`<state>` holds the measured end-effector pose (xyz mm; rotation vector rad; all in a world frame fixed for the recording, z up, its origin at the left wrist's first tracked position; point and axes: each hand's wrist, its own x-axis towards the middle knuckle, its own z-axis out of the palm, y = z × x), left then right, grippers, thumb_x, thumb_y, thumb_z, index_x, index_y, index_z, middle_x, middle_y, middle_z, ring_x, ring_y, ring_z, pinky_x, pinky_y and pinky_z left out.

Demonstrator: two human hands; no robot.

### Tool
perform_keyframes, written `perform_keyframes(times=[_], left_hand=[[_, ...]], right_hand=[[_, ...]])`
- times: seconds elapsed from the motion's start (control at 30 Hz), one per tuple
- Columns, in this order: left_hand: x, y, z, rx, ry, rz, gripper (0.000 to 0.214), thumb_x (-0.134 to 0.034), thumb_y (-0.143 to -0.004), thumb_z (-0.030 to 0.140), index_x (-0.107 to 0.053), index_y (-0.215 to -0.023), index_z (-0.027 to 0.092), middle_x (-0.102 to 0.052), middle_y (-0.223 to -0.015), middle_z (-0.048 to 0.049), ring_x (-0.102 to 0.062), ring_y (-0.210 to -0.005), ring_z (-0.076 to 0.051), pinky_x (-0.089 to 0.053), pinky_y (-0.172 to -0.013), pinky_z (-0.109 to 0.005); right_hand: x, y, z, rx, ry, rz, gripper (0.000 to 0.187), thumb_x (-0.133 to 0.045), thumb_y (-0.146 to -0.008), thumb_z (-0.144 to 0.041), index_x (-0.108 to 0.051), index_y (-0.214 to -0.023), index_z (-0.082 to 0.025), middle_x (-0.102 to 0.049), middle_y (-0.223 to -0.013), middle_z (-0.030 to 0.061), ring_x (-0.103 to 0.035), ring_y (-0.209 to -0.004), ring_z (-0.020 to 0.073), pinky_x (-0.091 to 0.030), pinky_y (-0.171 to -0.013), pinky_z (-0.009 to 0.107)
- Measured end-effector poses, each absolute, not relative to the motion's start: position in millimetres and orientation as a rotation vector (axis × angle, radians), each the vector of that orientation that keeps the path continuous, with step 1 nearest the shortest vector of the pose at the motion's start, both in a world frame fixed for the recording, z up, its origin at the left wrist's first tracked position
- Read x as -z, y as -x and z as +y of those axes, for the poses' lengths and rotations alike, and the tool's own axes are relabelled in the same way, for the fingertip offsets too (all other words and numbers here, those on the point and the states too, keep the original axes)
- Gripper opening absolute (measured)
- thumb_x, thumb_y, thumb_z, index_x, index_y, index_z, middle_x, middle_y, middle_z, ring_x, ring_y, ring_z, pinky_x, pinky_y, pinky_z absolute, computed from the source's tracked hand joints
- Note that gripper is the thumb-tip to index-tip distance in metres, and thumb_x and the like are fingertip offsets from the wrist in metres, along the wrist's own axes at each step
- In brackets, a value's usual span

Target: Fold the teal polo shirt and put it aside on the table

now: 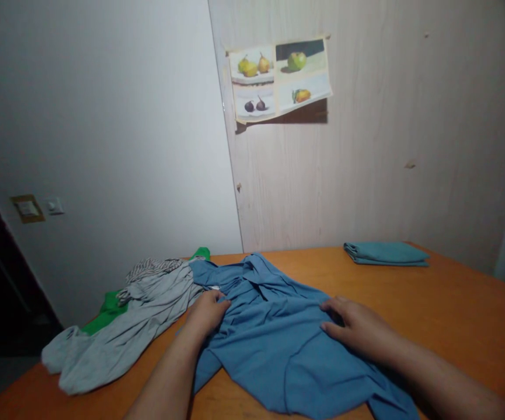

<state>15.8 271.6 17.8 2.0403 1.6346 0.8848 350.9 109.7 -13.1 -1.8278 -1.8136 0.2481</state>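
A rumpled blue garment (278,332) lies spread over the middle of the table, with gathered folds toward its far end. My left hand (208,312) is at its left side, the thumb and fingers close together on the wrinkled cloth; part of the fingers is hidden. On the right side of the garment rests my right hand (357,326), its thumb and fingers apart and their tips touching the fabric. A small white patch shows in the cloth just beyond my left hand.
A crumpled grey garment (147,318) lies at the left, with green cloth (110,312) under it and striped cloth (153,268) at its far end. A folded teal cloth (386,254) sits at the back right of the orange table (453,315). Walls stand behind.
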Motion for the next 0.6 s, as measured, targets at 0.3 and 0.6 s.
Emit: perform_keyframes(times=[0.3, 0.6], left_hand=[[-59, -61, 190, -0.921, -2.618, 0.952, 0.024, -0.048, -0.094, 0.033, -0.069, -0.09, 0.023, -0.07, -0.092, -0.0059, -0.062, -0.09, -0.021, -0.042, -0.08, -0.028], [-57, -82, 154, -0.49, -2.4, 0.578, 0.025, -0.052, -0.092, 0.032, -0.066, -0.076, 0.02, -0.062, -0.071, 0.0014, -0.057, -0.071, -0.014, -0.039, -0.065, -0.022]], right_hand=[[20, -358, 117, -0.138, 1.89, -1.743, 0.01, -0.048, -0.088, -0.026, -0.055, -0.08, -0.023, -0.065, -0.08, 0.0033, -0.059, -0.075, 0.0205, -0.037, -0.067, 0.029], [27, -384, 132, 0.003, 1.878, -1.272, 0.017, -0.042, -0.086, -0.033, -0.048, -0.072, -0.024, -0.061, -0.069, 0.0036, -0.058, -0.068, 0.0212, -0.037, -0.06, 0.03]])
